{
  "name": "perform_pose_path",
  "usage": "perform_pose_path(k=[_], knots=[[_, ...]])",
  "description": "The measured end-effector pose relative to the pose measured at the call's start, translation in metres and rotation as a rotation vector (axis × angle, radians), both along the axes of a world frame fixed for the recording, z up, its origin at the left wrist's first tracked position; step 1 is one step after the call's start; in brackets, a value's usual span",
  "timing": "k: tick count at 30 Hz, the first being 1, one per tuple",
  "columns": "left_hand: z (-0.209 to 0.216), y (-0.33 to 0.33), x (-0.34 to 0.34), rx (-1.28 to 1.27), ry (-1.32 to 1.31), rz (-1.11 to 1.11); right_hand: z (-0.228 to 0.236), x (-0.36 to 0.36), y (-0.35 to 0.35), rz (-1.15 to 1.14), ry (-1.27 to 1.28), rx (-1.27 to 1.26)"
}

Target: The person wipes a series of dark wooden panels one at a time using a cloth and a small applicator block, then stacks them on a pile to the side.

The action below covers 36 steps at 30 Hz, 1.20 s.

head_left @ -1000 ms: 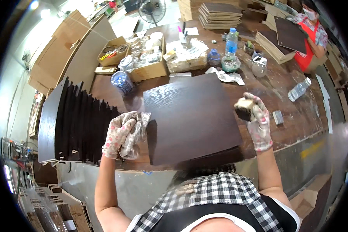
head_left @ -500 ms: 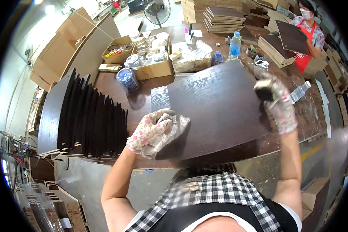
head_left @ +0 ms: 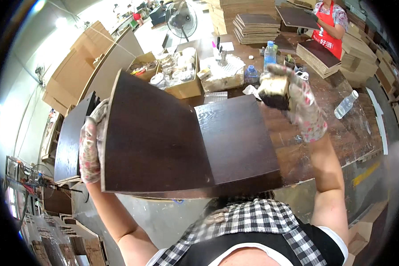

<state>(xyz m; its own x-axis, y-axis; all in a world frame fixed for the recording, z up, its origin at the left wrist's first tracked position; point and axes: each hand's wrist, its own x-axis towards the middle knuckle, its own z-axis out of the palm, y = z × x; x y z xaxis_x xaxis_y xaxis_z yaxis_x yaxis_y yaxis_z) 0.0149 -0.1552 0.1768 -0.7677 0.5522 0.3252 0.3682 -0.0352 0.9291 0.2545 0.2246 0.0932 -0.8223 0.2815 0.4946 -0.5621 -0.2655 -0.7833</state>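
My left hand [head_left: 91,153], in a flowered glove, grips the outer left edge of a dark brown board [head_left: 155,137] that stands tilted up from the table. Whether a cloth is also pinched there I cannot tell. Partly behind that board, a second dark board [head_left: 239,139] lies flat on the table with light shining off its far end. Above and to the right of it, my gloved right hand [head_left: 303,104] is closed on a wide brush [head_left: 275,91] with a pale block and dark bristles, held off the surface. Motion blurs this hand somewhat.
On the left stands a row of upright boards [head_left: 73,137], mostly hidden. Cartons of supplies [head_left: 181,88], a blue-labelled water bottle [head_left: 270,54] and a lying clear bottle [head_left: 346,105] are on the table [head_left: 297,164]. A co-worker in a red apron [head_left: 326,29] handles another board [head_left: 297,17].
My left hand has moved left and now holds a board tilted up, where before it held a crumpled clear-looking sheet or cloth. My right hand with the brush has moved left and away from me.
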Motion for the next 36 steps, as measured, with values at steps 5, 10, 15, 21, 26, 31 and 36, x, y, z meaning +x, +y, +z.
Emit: perform_pose_path(k=[5, 10, 15, 21, 26, 31, 36], knots=[[-0.024, -0.026, 0.010, -0.016, -0.044, 0.006, -0.059, 0.027, 0.010, -0.093, -0.181, -0.145], [-0.109, -0.043, -0.015, -0.286, -0.140, 0.177, -0.070, 0.006, 0.031, -0.132, -0.400, 0.026], [-0.171, -0.008, -0.005, -0.247, -0.440, -0.016, -0.072, -0.049, 0.044, -0.274, -0.536, 0.414], [-0.155, -0.004, 0.008, -0.334, -0.311, 0.149, -0.080, -0.106, 0.057, -0.156, -0.613, 0.637], [-0.178, 0.013, 0.027, -0.500, 0.184, 0.044, -0.077, -0.169, 0.017, -0.048, -0.482, 0.972], [-0.178, 0.013, 0.027, -0.512, 0.290, 0.038, -0.086, -0.260, -0.048, -0.041, -0.226, 1.267], [-0.178, 0.023, 0.025, -0.541, 0.471, 0.010, -0.083, -0.285, -0.064, 0.015, -0.162, 1.220]])
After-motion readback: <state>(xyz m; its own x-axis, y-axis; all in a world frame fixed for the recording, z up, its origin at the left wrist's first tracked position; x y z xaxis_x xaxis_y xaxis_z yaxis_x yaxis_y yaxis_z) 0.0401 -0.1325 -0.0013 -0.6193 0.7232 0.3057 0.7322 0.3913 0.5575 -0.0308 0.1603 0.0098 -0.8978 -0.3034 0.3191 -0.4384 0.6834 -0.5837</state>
